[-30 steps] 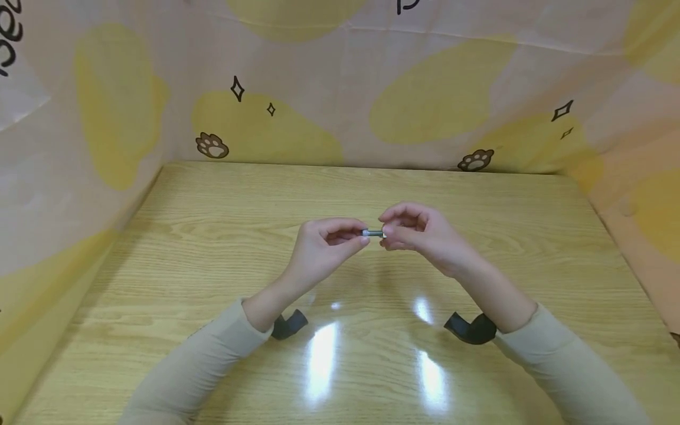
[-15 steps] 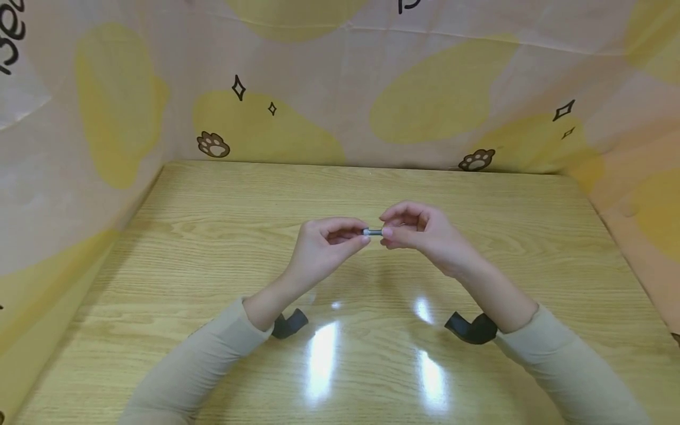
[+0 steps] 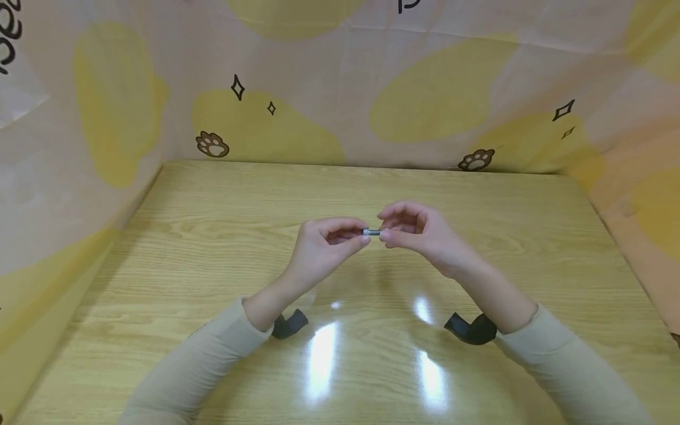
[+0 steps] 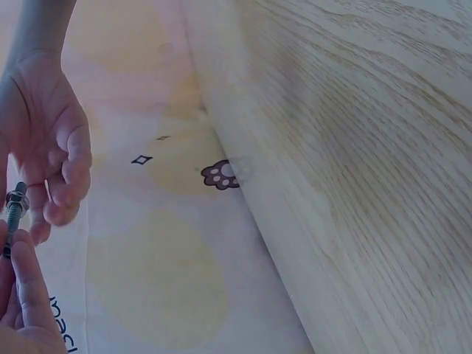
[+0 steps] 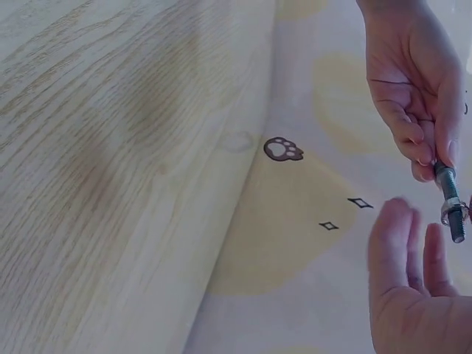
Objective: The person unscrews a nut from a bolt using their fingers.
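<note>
Far left: beige fabric sleeve (image 3: 223,336), with a black curved piece (image 3: 290,324) at that wrist. Next, left hand (image 3: 325,245): thumb and fingertips pinch one end of a slim grey metal threaded bolt (image 3: 374,232). Bolt sits between the two hands, roughly level in the head view, held up over the pale wood-grain tabletop (image 3: 212,260) beneath them. Dark end of the bolt shows at the left fingertips; threaded tip points toward the right hand.

Silver metal nut (image 5: 448,211) is on the shank near that tip, at the right hand's side. Right hand (image 3: 432,239): thumb at the nut, lower fingers loose and apart from the bolt. Can't tell whether thumb and index actually pinch the nut. Another black curved piece (image 3: 471,329) and matching beige sleeve (image 3: 563,354) lie right of that.

Handling, my read: light, stiff, not fragile. Smooth metal could slip or roll in a fingertip pinch. Best hold: left on the dark end, clear of the threads; right on the nut's outer faces.
</note>
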### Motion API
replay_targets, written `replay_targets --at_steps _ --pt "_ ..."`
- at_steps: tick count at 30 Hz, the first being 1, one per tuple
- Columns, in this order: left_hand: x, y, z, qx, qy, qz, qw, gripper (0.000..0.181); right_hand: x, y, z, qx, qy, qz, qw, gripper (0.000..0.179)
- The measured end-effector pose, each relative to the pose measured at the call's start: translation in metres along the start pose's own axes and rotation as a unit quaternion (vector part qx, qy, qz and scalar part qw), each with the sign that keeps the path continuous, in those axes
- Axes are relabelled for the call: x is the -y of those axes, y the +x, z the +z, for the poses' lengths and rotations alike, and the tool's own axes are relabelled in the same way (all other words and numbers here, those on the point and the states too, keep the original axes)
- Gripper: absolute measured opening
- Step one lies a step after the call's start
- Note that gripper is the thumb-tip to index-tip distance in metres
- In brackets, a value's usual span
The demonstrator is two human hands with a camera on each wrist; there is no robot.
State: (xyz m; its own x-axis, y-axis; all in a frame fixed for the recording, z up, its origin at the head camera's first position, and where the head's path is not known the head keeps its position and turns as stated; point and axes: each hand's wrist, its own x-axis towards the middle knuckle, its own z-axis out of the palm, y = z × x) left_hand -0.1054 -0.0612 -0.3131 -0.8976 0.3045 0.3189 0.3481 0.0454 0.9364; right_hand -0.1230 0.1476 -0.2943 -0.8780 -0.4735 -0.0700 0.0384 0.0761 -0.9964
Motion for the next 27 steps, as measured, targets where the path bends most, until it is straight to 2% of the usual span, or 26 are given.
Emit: replay_targets --at_steps 3,6,11,19,24,27 --pt "-0.0003 0.0000 0.0003 -0.001 -0.002 0.001 1.0000 0.016 -0.0010 0.0008 0.0004 0.004 0.016 0.008 0.9998 0.008" --pt "-0.0005 0.0001 0.0004 -0.002 0.000 0.002 1.0000 0.016 -0.0011 0.0008 0.0005 0.007 0.032 -0.003 0.9995 0.003" --pt "0.0001 -0.0004 -0.0002 -0.003 0.004 0.002 1.0000 0.016 -0.0016 -0.0001 0.0001 0.012 0.042 -0.018 0.9989 0.020" --pt "-0.0001 0.0007 0.0001 -0.003 0.007 0.008 0.9999 0.015 -0.0021 0.0006 -0.0028 0.014 0.049 0.009 0.9987 0.006" --pt "-0.0004 0.0002 0.0000 -0.006 0.007 0.002 1.0000 0.016 -0.0024 -0.0012 -0.0032 0.014 0.041 -0.014 0.9990 0.023" --pt "-0.0005 -0.0001 0.0000 -0.006 0.008 0.005 0.9999 0.016 -0.0024 -0.0011 -0.0027 0.010 0.038 -0.013 0.9992 0.023"
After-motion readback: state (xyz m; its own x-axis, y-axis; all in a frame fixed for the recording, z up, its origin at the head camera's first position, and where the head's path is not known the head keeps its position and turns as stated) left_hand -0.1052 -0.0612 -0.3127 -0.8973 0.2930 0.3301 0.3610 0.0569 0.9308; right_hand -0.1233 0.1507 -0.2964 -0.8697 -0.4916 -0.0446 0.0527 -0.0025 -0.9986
